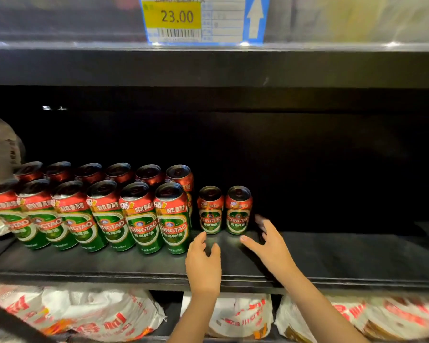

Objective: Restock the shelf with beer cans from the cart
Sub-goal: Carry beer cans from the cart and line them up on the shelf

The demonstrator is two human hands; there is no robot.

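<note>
Head view: I see my left hand [203,258] and right hand [270,246] over the dark shelf [344,256], fingers loosely spread, holding nothing. Just beyond them two short beer cans [224,210] stand upright beside the rows of tall cans [104,209].

Upright green-red beer cans [144,216] rowed on shelf [332,256]

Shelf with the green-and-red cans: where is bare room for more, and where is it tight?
Bare room: the dark shelf board right of the two small green-and-red beer cans, out to the frame's right edge, plus the strip in front of them where the left hand and right hand hover empty. Crowded: the left half, two packed rows of tall green-and-red beer cans.
</note>
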